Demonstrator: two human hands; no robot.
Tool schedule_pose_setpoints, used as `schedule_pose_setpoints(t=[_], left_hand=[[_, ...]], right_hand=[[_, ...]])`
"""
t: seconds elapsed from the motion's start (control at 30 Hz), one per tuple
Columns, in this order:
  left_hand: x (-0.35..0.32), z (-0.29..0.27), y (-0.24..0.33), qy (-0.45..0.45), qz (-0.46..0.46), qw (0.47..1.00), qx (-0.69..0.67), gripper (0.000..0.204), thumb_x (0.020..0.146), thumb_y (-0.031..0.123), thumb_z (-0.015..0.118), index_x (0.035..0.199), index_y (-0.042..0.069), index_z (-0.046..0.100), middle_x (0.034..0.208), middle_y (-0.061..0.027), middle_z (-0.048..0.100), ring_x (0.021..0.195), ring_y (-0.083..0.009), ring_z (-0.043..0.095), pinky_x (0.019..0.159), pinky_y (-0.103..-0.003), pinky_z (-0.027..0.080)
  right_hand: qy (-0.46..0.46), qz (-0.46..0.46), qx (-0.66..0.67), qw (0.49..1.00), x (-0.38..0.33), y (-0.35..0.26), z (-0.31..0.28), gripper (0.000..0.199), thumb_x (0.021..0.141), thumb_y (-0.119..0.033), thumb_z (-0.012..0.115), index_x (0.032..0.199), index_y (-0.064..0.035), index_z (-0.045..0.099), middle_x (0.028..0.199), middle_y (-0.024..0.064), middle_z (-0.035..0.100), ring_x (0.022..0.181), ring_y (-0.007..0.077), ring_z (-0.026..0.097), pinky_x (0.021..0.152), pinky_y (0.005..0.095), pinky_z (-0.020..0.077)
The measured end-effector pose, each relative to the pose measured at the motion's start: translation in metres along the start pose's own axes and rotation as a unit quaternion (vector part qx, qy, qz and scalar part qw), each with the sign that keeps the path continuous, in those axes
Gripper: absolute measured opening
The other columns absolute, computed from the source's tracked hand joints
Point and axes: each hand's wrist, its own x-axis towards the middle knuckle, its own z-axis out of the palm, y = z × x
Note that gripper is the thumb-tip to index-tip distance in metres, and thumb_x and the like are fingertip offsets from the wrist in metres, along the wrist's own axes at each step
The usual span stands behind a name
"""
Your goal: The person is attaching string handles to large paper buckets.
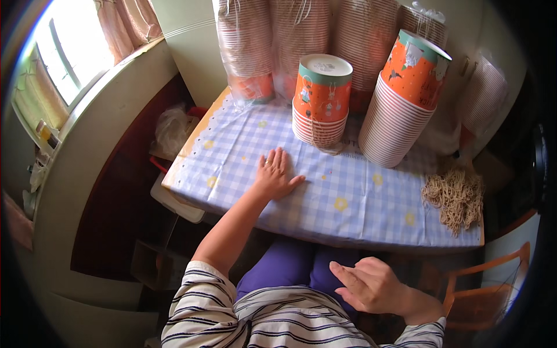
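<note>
My left hand (278, 175) lies flat on the blue-checked tablecloth (301, 206), its fingers spread and a ring on one of them. Beyond it and to the right stands a short stack of upside-down orange and green paper cups (322, 93), with strands of tan string (322, 136) hanging down its front. A taller, leaning stack of similar cups (400, 116) rises to its right. Over my lap, short of the table's near edge, hovers my right hand (368, 284). Its fingers are loosely bent and apart, and I see nothing held in them.
A heap of tan string or rubber bands (455, 197) sits at the table's right end. Tall bagged cup stacks (246, 52) line the back. An orange-framed chair (493, 284) stands at lower right. Left of the table is a clear plastic bag (174, 130).
</note>
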Motion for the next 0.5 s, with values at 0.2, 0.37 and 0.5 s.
schedule_pose_setpoints(t=[0.2, 0.37, 0.5], left_hand=[[-0.109, 0.013, -0.006, 0.124, 0.02, 0.992, 0.031, 0.092, 0.084, 0.064, 0.044, 0.135, -0.012, 0.031, 0.141, -0.03, 0.031, 0.133, -0.0415, 0.029, 0.109, -0.051, 0.02], [-0.209, -0.042, -0.002, -0.117, -0.096, 0.984, 0.09, 0.065, 0.083, 0.053, 0.053, 0.112, -0.005, 0.06, 0.112, -0.0254, 0.059, 0.12, -0.0359, 0.048, 0.106, -0.05, 0.026], [-0.211, -0.049, -0.008, -0.11, -0.104, 0.987, 0.06, 0.048, 0.078, 0.047, 0.061, 0.092, 0.002, 0.066, 0.076, -0.0139, 0.066, 0.082, -0.0306, 0.064, 0.084, -0.045, 0.042]], right_hand=[[-0.01, 0.009, 0.079, 0.997, -0.01, 0.005, 0.03, 0.065, 0.072, -0.017, 0.072, 0.128, 0.0054, 0.047, 0.067, 0.0054, 0.056, 0.055, 0.0202, 0.053, 0.055, 0.0318, 0.0426], [-0.06, 0.054, 0.057, 0.995, -0.023, 0.021, 0.029, 0.05, 0.078, -0.02, 0.068, 0.12, 0.003, 0.054, 0.073, 0.0065, 0.06, 0.06, 0.0207, 0.056, 0.057, 0.033, 0.0433], [-0.011, 0.176, 0.005, 0.984, 0.005, 0.078, 0.045, 0.047, 0.085, -0.026, 0.061, 0.119, 0.0054, 0.053, 0.121, 0.0219, 0.055, 0.109, 0.0348, 0.055, 0.093, 0.0404, 0.0435]])
